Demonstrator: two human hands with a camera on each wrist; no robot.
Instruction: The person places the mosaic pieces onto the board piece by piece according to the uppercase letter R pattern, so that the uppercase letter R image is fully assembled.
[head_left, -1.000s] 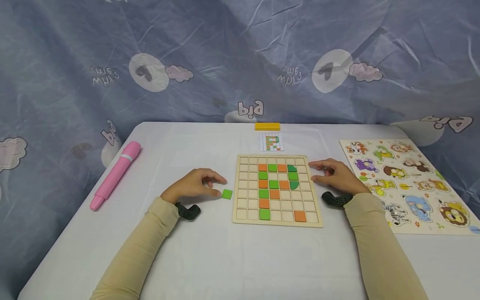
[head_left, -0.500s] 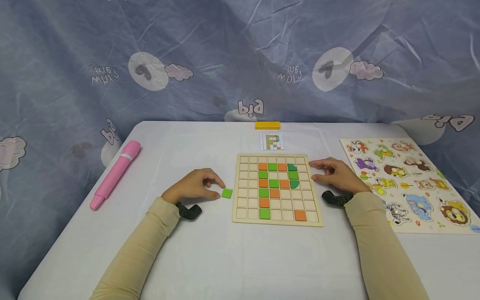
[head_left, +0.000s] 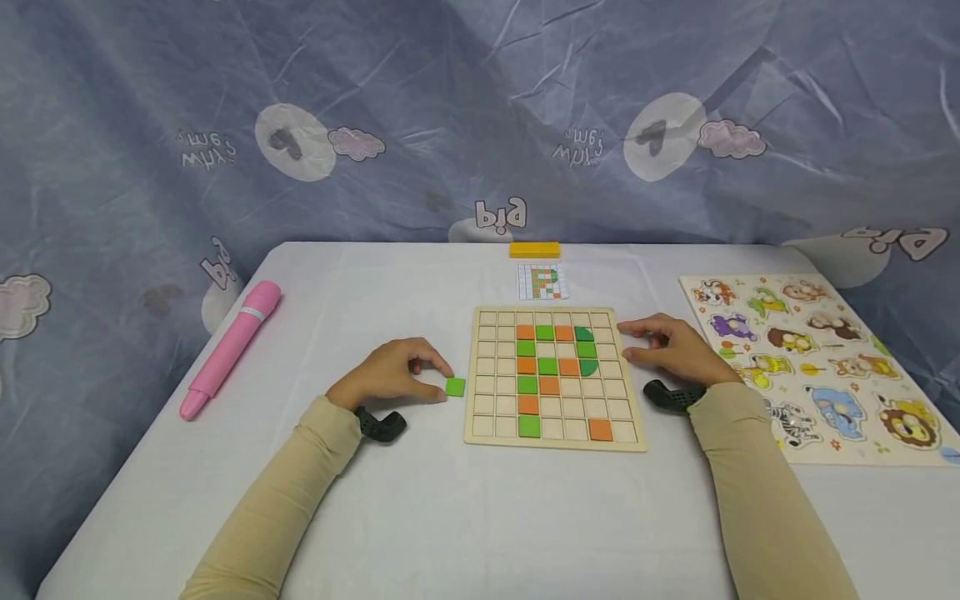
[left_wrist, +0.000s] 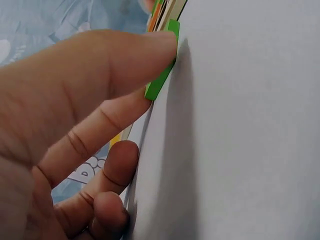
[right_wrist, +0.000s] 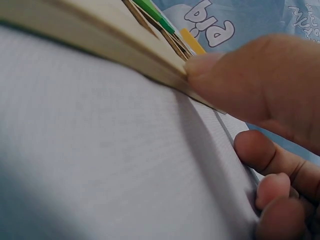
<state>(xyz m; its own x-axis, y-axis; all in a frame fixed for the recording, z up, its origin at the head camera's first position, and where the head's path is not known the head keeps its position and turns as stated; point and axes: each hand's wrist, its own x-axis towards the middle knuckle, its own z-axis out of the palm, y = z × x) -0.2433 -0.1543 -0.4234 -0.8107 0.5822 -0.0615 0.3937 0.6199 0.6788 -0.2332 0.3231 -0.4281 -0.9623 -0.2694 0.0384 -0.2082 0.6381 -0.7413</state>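
My left hand (head_left: 392,369) pinches a small green square tile (head_left: 455,387) between thumb and index finger, just left of the board. In the left wrist view the thumb lies along the edge of the tile (left_wrist: 161,85), with the index fingertip at its near end. The wooden grid board (head_left: 486,432) carries orange and green square tiles and two rounded dark green pieces. At the board's right edge rests my right hand (head_left: 678,350), thumb and index fingertips against the side. The right wrist view shows that thumb (right_wrist: 215,75) on the board's rim, other fingers loosely bent.
Behind the board lie a pattern card (head_left: 543,282) and a yellow block (head_left: 535,250). A pink cylindrical stick (head_left: 232,350) lies at the left. An animal puzzle board (head_left: 825,367) occupies the right side. Patterned cloth (head_left: 450,125) hangs behind the table.
My left index finger and thumb have closed onto the green tile's edges, and the tile has shifted very slightly to the right. My right hand stays at the board's edge.
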